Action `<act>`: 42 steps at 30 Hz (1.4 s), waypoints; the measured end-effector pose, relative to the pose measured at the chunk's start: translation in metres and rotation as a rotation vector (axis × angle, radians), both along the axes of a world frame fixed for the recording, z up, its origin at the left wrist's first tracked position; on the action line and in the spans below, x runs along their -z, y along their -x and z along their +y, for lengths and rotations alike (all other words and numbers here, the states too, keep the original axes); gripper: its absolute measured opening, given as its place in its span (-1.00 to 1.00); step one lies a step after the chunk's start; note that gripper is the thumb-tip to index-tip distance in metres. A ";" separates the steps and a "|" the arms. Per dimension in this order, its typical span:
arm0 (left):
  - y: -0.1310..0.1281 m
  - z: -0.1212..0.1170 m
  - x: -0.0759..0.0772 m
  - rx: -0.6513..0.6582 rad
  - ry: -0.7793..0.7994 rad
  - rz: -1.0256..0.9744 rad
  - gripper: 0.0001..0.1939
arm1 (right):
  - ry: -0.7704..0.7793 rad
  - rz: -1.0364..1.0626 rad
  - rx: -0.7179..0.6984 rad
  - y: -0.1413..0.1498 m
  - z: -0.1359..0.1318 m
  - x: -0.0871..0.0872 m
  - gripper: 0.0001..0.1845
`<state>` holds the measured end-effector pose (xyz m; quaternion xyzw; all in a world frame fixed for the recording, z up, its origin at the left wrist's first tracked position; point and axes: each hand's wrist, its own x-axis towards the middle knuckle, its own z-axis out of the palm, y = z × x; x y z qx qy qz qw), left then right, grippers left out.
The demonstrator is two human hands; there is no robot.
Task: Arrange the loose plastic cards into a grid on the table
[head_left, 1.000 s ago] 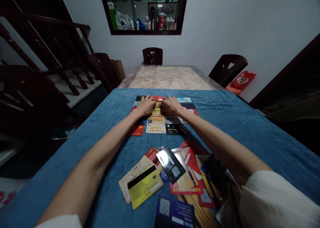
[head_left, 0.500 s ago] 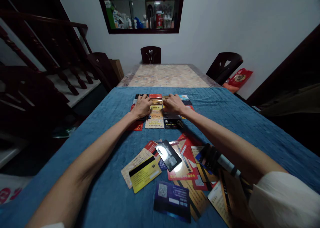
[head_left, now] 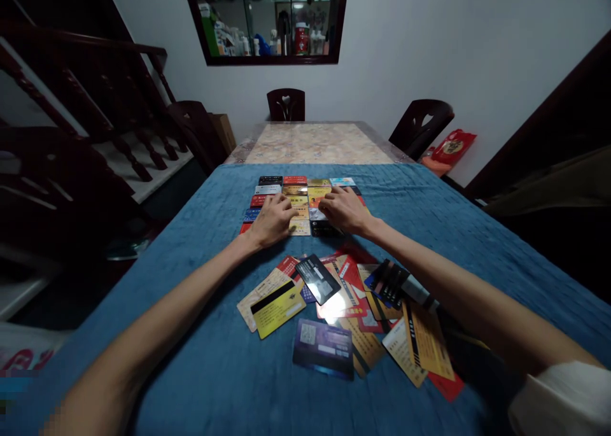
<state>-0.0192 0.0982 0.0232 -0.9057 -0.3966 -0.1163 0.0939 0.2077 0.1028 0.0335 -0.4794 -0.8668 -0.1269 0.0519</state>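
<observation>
Blue cloth [head_left: 210, 372] underlies left hand [head_left: 273, 221] and right hand [head_left: 347, 210], both curled over cards [head_left: 301, 202]; any grip cannot be determined. Cards should handle light, stiff, slippery: take opposite edges.

Cards [head_left: 301, 228] partly hidden under left hand [head_left: 273, 221] and right hand [head_left: 346, 210], cabinet [head_left: 267, 60] cropped above

I sit in dim light, the stair railing [head_left: 95, 39] sinking into darkness. Glare whitens part of a red card [head_left: 356, 312] and the black card [head_left: 317, 278]; a soft shadow edges my left forearm [head_left: 184, 296]. Wide-angle distortion stretches the margins, and blocky pixels mar the lower left corner.
</observation>
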 end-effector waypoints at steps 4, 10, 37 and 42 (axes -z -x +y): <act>0.002 -0.024 0.006 0.053 0.030 -0.069 -0.68 | 0.000 0.021 -0.026 -0.007 -0.028 0.006 -0.66; 0.004 -0.055 0.015 0.133 0.119 -0.187 -0.69 | -0.035 0.085 -0.148 -0.013 -0.068 0.021 -0.77; 0.005 -0.084 0.025 0.372 0.299 -0.210 -0.59 | 0.013 0.241 -0.302 -0.004 -0.133 0.037 -0.42; 0.007 -0.083 0.027 0.386 0.275 -0.201 -0.61 | 0.024 0.260 -0.299 -0.006 -0.133 0.038 -0.40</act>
